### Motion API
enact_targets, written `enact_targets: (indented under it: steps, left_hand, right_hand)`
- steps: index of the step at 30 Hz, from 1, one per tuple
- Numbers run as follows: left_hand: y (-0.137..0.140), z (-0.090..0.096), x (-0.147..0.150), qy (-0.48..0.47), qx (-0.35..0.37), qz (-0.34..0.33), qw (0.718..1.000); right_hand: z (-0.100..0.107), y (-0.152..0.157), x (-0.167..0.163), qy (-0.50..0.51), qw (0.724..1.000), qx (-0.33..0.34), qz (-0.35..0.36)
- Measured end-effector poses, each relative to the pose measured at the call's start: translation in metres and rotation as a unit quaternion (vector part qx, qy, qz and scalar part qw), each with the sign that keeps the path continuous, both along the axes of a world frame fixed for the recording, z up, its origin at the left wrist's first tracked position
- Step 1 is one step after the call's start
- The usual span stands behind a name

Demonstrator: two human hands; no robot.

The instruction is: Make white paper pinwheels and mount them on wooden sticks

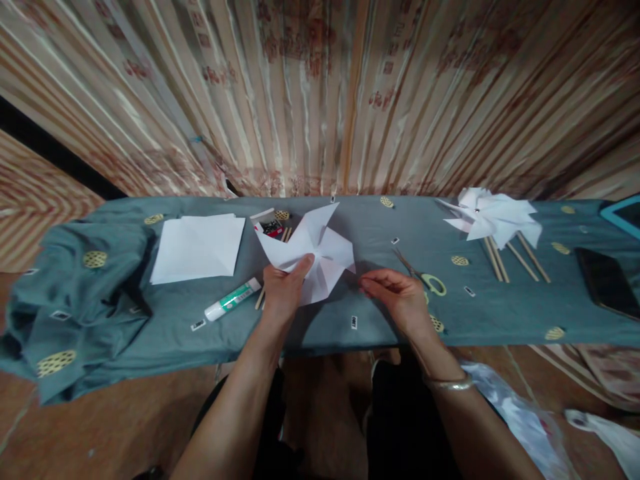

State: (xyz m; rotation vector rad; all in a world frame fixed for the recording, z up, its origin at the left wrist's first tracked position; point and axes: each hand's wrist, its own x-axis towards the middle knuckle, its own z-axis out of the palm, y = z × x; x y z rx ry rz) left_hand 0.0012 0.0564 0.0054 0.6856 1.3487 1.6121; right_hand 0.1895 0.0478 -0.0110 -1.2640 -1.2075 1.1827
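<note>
A white paper pinwheel (337,252) with folded blades is held over the table's middle. My left hand (281,291) grips it from the lower left, thumb pressed near its centre and fingers hidden beneath. Just right of the blades, apart from them, is my right hand (397,297), its thumb and fingertips brought together; anything between them is too small to make out. Behind the pinwheel lies a small open red-and-white box (270,225) of dark metal bits. Wooden sticks (287,235) show partly under it. Scissors (433,285) with light green handles lie beyond my right hand.
On the green cloth-covered table (380,227), a stack of white paper (197,248) and a glue stick (233,299) lie left. Several pinwheels (515,212) on sticks lie right, near a dark phone (607,280). Bunched cloth (85,293) covers the left end; a curtain (310,100) hangs behind.
</note>
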Motion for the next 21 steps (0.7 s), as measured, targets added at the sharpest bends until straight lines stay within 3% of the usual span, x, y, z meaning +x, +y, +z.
enact_targets:
  steps: [3, 6, 10, 15, 18, 21]
  left_hand:
    - [-0.004, -0.001, 0.004, 0.05, 0.007, -0.017, 0.999]
    - [-0.009, -0.003, 0.012, 0.09, 0.031, -0.042, 0.995]
    - [-0.015, -0.005, 0.022, 0.146, 0.047, -0.056, 0.987]
    - [-0.019, -0.005, 0.026, 0.174, 0.071, -0.07, 0.98]
    - [-0.019, -0.006, 0.026, 0.183, 0.076, -0.079, 0.977]
    - [-0.019, -0.006, 0.027, 0.182, 0.073, -0.075, 0.978]
  right_hand:
    - [0.014, -0.002, 0.001, 0.062, 0.997, 0.014, -0.034]
    - [0.025, -0.008, -0.009, 0.059, 0.996, 0.061, -0.03]
    - [0.035, -0.018, -0.023, -0.049, 0.992, 0.113, -0.009]
    - [0.04, -0.024, -0.026, -0.173, 0.962, 0.211, -0.009]
    - [0.037, -0.025, -0.022, -0.19, 0.959, 0.21, -0.005]
    - [0.035, -0.027, -0.018, -0.18, 0.97, 0.163, 0.006]
